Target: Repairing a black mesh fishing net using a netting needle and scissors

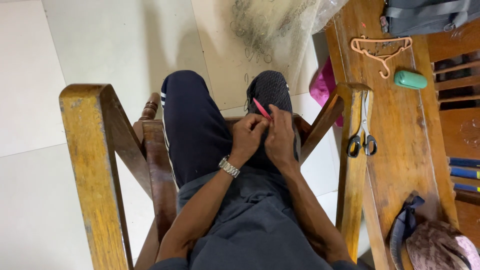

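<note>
Close under my chin, my left hand [248,136] and right hand [280,137] pinch shut on a thin red plastic netting needle [261,108] over my knee, which could slip from such fingertip grips.

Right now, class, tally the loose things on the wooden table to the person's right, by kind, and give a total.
Scissors: 1
Pale orange hanger: 1
Green oblong case: 1
Dark bag: 1
Patterned cap: 1
Total: 5
</note>
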